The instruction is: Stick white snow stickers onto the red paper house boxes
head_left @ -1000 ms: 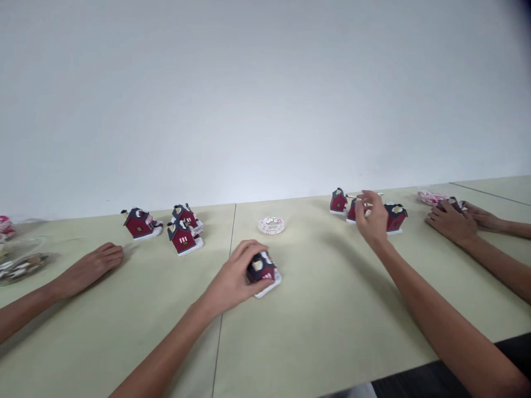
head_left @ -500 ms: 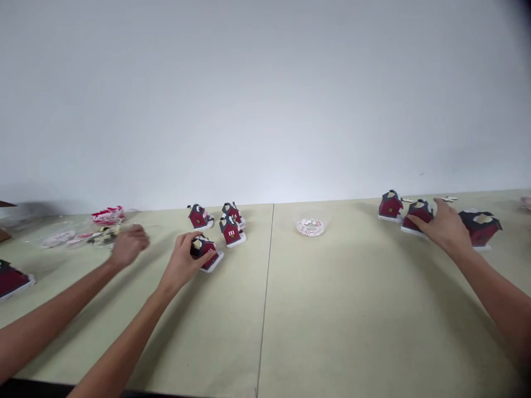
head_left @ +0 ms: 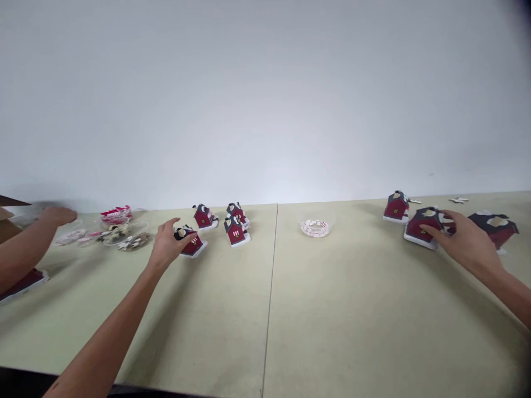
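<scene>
My left hand [head_left: 166,244] is closed around the side of a small dark-red toy house [head_left: 191,246] with a black roof and white base. Its thumb and fingers span the roof, and the base looks tilted. On the right, my right hand [head_left: 470,240] grips another such house [head_left: 423,225] between thumb and fingers, its base slanting a little. Beyond the left one is a house [head_left: 203,216] with a yellow window. Close by, two more houses [head_left: 236,229] stand one behind the other. Near my right hand are a house [head_left: 396,207] and a larger-looking house [head_left: 493,225], partly covered by the hand.
A clear bowl [head_left: 315,227] of red-and-white pieces stands mid-table. To the left lie bags and dishes of small parts [head_left: 118,233] and red-striped pieces [head_left: 116,214]. A co-worker's arm [head_left: 37,237] reaches across there, near a cardboard box [head_left: 9,221]. White slivers [head_left: 459,199] lie back right.
My left hand has carried its house left and slightly back. My right hand has brought its house a little nearer and turned it. The co-worker's hand has swung left, away from the dishes.
</scene>
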The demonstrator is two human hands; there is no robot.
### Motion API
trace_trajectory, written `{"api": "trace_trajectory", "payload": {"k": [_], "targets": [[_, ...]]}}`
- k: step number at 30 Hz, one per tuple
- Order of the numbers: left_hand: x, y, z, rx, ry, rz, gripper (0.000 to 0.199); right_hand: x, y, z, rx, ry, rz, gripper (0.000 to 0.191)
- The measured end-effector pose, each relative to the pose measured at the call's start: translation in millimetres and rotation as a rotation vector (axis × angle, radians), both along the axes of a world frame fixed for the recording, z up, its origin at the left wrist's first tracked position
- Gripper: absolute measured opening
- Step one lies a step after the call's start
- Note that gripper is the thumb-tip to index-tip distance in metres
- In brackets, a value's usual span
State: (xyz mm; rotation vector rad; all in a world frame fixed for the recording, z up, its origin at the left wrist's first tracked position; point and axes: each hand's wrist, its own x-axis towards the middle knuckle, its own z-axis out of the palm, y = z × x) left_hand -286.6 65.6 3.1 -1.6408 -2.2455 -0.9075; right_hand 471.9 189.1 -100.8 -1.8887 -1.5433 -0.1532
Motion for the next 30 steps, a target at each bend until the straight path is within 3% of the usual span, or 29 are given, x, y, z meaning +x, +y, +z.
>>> {"api": "trace_trajectory", "payload": {"k": [3,5,7,9,11,13,17,20,22,24,25,27,30], "targets": [[32,-13,8.9,0.245,0.100,-0.043,0.053,-7,-19,5.4,0.069,0.074,0.052,0.067],[68,-21,10.6,0.359,0.121,-0.119,0.038,-19,-32,12.2,0.092,0.139,0.131,0.065],[114,-26,6.1,0.386,0.101,-0.278,0.029,-43,-45,20.3,0.093,0.183,0.256,0.068],[168,-29,-4.5,0.337,0.063,-0.524,0.025,-76,-59,28.7,0.094,0.174,0.423,0.071],[221,-30,-18.5,0.239,-0.001,-0.785,0.030,-115,-75,36.4,0.131,0.189,0.613,0.066],[266,-30,-31.9,0.105,-0.070,-0.961,0.046,-154,-93,42.4,0.122,0.205,0.807,0.059],[318,-28,-50.7,-0.071,-0.243,-1.082,0.082,-209,-123,46.1,0.147,0.239,1.017,0.053],[325,-23,-61.1,-0.037,-0.386,-1.083,0.081,-221,-122,40.5,0.156,0.268,1.027,0.049],[323,-18,-67.1,0.014,-0.427,-1.070,0.075,-210,-105,33.6,0.180,0.265,1.033,0.042],[319,-14,-71.5,0.059,-0.412,-1.071,0.071,-185,-74,25.1,0.241,0.257,0.953,0.030],[317,-13,-73.0,0.079,-0.393,-1.076,0.071,-168,-56,20.7,0.258,0.251,0.829,0.025],[313,-14,-74.9,0.096,-0.365,-1.079,0.071,-130,-19,12.2,0.162,0.238,0.433,0.024],[310,-15,-76.8,0.055,-0.379,-1.045,0.074,-75,28,2.9,0.087,0.251,0.135,0.037]]}}
